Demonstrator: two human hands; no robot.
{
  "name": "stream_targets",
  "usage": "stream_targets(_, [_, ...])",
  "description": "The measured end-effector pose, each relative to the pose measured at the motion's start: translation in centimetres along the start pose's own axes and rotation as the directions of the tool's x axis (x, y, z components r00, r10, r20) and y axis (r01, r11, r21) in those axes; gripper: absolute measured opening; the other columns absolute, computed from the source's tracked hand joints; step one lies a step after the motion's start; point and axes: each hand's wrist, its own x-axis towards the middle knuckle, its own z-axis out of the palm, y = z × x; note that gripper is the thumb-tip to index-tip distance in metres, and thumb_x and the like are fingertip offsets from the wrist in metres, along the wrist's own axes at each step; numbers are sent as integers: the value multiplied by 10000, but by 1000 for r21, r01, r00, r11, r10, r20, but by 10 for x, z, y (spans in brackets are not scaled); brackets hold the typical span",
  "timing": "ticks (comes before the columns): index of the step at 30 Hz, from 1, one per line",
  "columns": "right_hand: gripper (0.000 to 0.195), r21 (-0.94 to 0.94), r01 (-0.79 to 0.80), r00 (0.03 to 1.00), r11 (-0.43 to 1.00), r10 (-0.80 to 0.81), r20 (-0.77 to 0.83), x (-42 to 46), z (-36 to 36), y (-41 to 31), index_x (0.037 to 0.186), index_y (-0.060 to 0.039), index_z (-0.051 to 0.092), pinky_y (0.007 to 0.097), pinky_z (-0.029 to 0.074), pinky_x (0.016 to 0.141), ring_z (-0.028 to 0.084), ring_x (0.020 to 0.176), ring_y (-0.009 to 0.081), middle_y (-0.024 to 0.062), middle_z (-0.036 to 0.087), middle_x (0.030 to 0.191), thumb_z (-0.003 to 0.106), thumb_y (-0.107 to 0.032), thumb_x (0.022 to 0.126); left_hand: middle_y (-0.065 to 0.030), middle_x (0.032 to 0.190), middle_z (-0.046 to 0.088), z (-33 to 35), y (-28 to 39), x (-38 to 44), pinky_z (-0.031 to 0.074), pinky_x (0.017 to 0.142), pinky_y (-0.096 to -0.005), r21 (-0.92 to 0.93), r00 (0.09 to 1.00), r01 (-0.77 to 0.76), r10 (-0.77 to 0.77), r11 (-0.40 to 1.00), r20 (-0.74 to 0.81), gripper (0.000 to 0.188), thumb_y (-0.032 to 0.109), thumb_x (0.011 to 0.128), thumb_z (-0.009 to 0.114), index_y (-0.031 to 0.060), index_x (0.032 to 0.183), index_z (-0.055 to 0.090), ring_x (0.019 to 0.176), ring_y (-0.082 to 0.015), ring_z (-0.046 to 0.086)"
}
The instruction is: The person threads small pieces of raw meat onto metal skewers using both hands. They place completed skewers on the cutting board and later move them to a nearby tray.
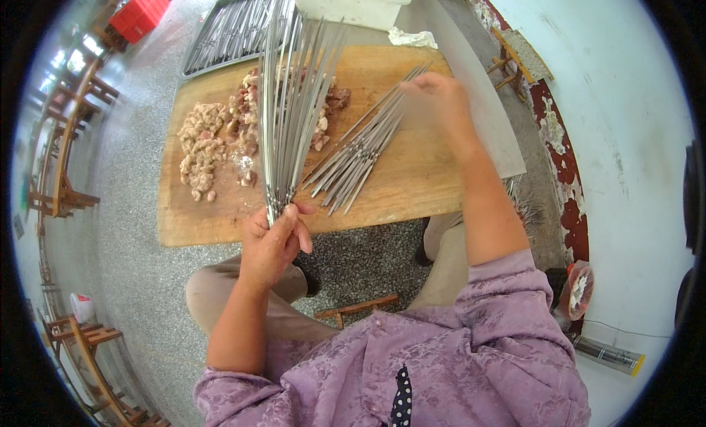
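My left hand [274, 242] grips a fanned bundle of flat metal skewers [287, 123] by their lower ends, with the tips pointing away from me. The bundle stands over the near part of a wooden cutting board [419, 184]. A second pile of metal skewers [364, 151] lies aslant on the board. Beside the far tips of this pile is my right hand [438, 99], its fingers blurred; whether they pinch a skewer I cannot tell. Pale diced meat or fat [201, 145] is heaped at the left. Darker red meat pieces [337, 99] are partly hidden behind the held bundle.
Many more skewers fill a metal tray [190, 60] beyond the board. Next to it stands a white plastic tub [353, 7], with a crumpled white cloth or tissue [412, 38] nearby. My knees are under the board's near edge. A small wooden stool [521, 54] is by the wall.
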Motion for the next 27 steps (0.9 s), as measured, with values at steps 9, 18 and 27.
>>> stream_targets(9, [252,724,-250,901,643,-120,418,-19,47,-21,1126,-5,725,273,607,752,743,872,148,71,767,990,778,-205,982,-66,630,664,4,-4,2,263,445,-219,40,994,46,-50,998,98,328,272,1116,554,-29,1140,682,446,-35,379])
stream_targets(18, [137,698,-181,924,692,-123,362,-16,39,-15,986,-40,735,247,582,719,732,823,121,50,752,910,758,-175,992,-50,685,685,8,-7,3,264,460,-213,35,997,45,-47,998,60,326,283,1113,559,-6,1190,688,471,-26,382])
stream_targets(27, [156,646,-158,947,747,-71,313,-18,35,-16,941,-45,711,250,580,692,733,799,134,53,742,885,745,-186,999,-50,739,707,7,-9,3,270,472,-210,41,1000,-15,15,999,6,279,228,1112,570,1,1230,681,487,-19,385])
